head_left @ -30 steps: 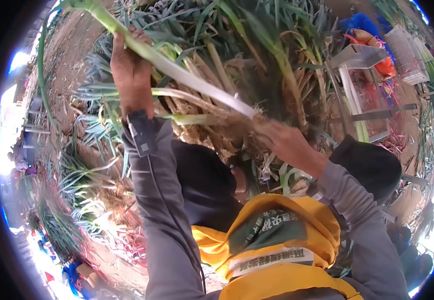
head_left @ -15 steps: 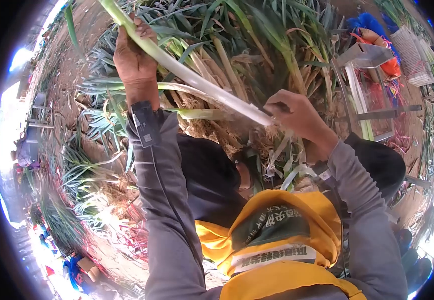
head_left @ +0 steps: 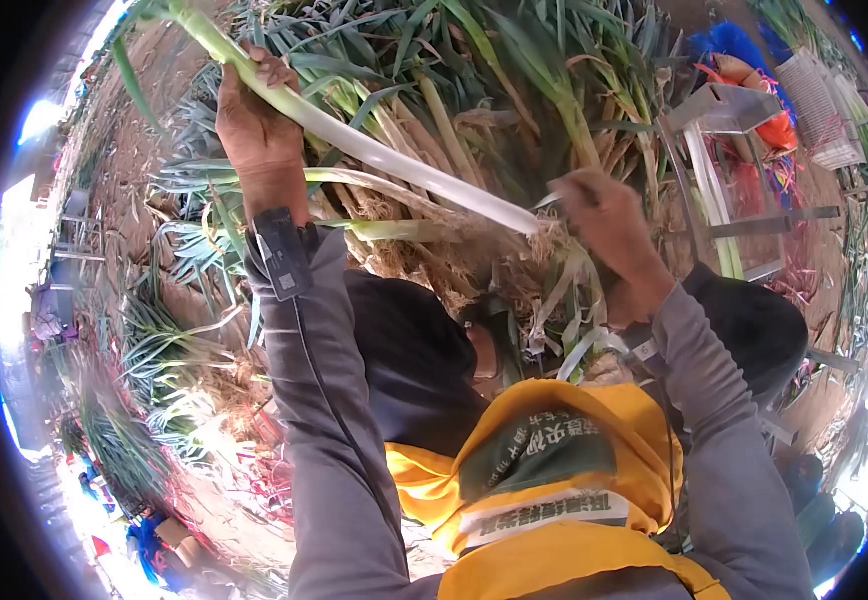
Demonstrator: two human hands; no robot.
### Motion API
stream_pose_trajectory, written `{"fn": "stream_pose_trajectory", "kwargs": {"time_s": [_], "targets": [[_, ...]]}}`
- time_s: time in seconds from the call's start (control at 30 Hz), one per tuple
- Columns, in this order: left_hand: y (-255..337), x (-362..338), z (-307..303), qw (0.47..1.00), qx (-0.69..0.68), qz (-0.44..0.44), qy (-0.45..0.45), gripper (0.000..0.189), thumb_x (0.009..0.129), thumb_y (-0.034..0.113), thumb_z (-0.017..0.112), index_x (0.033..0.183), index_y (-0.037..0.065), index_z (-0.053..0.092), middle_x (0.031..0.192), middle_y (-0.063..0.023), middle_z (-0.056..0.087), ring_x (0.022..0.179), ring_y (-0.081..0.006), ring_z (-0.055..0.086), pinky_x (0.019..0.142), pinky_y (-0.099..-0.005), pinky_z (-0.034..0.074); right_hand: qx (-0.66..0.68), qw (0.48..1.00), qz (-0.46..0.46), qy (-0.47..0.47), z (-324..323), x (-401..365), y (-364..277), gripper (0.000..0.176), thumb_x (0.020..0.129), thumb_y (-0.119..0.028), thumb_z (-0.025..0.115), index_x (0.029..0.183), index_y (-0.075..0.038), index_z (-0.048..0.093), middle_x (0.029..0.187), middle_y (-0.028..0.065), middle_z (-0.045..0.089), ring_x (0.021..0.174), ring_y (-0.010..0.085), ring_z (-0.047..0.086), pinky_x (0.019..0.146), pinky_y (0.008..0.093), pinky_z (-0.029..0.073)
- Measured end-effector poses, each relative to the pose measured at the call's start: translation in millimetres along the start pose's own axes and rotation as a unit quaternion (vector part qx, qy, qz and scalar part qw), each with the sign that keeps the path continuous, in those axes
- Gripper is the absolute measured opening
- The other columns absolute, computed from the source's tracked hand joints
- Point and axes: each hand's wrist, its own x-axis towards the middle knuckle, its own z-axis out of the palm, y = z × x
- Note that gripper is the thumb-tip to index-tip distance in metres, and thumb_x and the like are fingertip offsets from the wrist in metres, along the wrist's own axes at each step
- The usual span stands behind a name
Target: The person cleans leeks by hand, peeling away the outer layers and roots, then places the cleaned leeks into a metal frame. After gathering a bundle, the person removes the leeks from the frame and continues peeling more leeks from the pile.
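A long leek (head_left: 384,155) slants across the view, its green end at the upper left and its white root end near the middle. My left hand (head_left: 257,115) is closed round its upper stalk. Just right of the roots, my right hand (head_left: 604,215) is raised with its fingers curled and blurred; a small pale piece shows at its fingertips, too blurred to name. Loose peeled leaves (head_left: 564,300) hang below the root end. Behind the held leek lies a big pile of unpeeled leeks (head_left: 444,110) with brown roots.
A metal frame (head_left: 729,108) with pale stalks in it stands at the right, near blue and orange material (head_left: 734,50). More leeks (head_left: 189,335) lie on the soil at the left. My knees in dark trousers and a yellow apron (head_left: 554,560) are below.
My left hand and the leek have shifted slightly left. My right hand has moved a little up and right, off the leek's root end, where roots now show.
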Motion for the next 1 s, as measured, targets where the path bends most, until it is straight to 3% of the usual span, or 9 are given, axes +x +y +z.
{"fn": "stream_pose_trajectory", "kwargs": {"time_s": [0.03,0.17,0.23,0.3,0.8,0.87,0.9,0.97,1.0], "targets": [[2,-1,-2,1.0,0.022,0.015,0.017,0.031,0.104,0.015,0.05,0.125,-0.009,0.049,0.098,-0.0136,0.054,0.079,-0.0178,0.049,0.074,-0.0312,0.047,0.006,0.993,0.101,0.054,-12,3,11,0.016,0.094,-0.016,0.068,0.098,-0.001,0.071,0.085,0.0085,0.068,0.074,0.016,0.065,0.069,0.0281,0.051],[5,-3,-10,0.996,0.056,0.04,0.058,0.024,0.105,0.017,0.048,0.115,-0.005,0.051,0.097,-0.0136,0.054,0.08,-0.02,0.05,0.075,-0.0323,0.048,0.011,0.974,0.099,0.206,-40,2,23,0.014,0.094,-0.015,0.067,0.102,-0.004,0.071,0.095,0.0097,0.069,0.082,0.0196,0.067,0.073,0.0305,0.053],[4,-1,-12,0.997,0.048,0.03,0.061,0.022,0.105,0.017,0.048,0.113,-0.004,0.051,0.098,-0.0136,0.054,0.081,-0.0206,0.05,0.075,-0.0328,0.048,-0.191,0.962,-0.156,0.121,-26,-1,6,0.015,0.092,-0.013,0.067,0.106,-0.008,0.072,0.107,0.0096,0.069,0.096,0.0244,0.067,0.08,0.0347,0.054],[2,-1,-13,0.993,0.086,0.027,0.074,0.021,0.105,0.017,0.048,0.112,-0.003,0.051,0.098,-0.0136,0.054,0.082,-0.021,0.051,0.077,-0.0338,0.049,-0.212,0.936,-0.281,0.002,-4,-8,-17,0.02,0.088,-0.011,0.07,0.108,-0.01,0.071,0.113,0.0088,0.068,0.105,0.0284,0.064,0.086,0.0386,0.053],[-8,-2,-8,0.99,0.048,0.028,0.131,0.024,0.106,0.016,0.049,0.113,-0.008,0.045,0.095,-0.0134,0.05,0.083,-0.023,0.05,0.081,-0.0345,0.048,-0.111,0.959,-0.226,-0.131,61,18,-45,0.01,0.085,-0.014,0.07,0.091,-0.006,0.068,0.088,0.0104,0.065,0.086,0.0336,0.064,0.076,0.0428,0.051],[-15,-4,-1,0.979,0.079,0.07,0.176,0.023,0.106,0.015,0.049,0.113,-0.007,0.046,0.096,-0.0128,0.049,0.084,-0.0228,0.05,0.082,-0.0343,0.048,-0.377,0.822,-0.384,-0.185,60,4,-55,0.016,0.088,-0.015,0.072,0.097,-0.002,0.067,0.09,0.0119,0.064,0.081,0.0315,0.066,0.073,0.037,0.053],[-22,-7,8,0.963,0.107,0.109,0.222,0.022,0.106,0.014,0.049,0.113,-0.006,0.046,0.096,-0.0122,0.049,0.086,-0.0225,0.049,0.083,-0.0341,0.048,-0.377,0.822,-0.386,-0.18,62,-7,-56,0.016,0.088,-0.015,0.072,0.097,-0.002,0.067,0.09,0.0119,0.064,0.081,0.0315,0.066,0.073,0.037,0.053],[-31,-14,9,0.947,0.169,0.116,0.248,0.023,0.107,0.018,0.05,0.114,-0.004,0.048,0.105,-0.0146,0.05,0.096,-0.0242,0.053,0.082,-0.0358,0.052,-0.187,0.835,-0.28,-0.435,63,-21,-53,0.024,0.092,-0.02,0.07,0.106,-0.002,0.068,0.1,0.0115,0.068,0.086,0.026,0.069,0.074,0.0308,0.055],[-37,-14,-8,0.946,0.235,0.114,0.193,0.023,0.107,0.018,0.05,0.113,-0.004,0.049,0.103,-0.014,0.051,0.094,-0.0246,0.054,0.084,-0.0368,0.052,-0.195,0.833,-0.292,-0.427,61,-14,-50,0.024,0.092,-0.02,0.07,0.106,-0.002,0.068,0.1,0.0115,0.068,0.086,0.026,0.069,0.074,0.0308,0.055]]}}
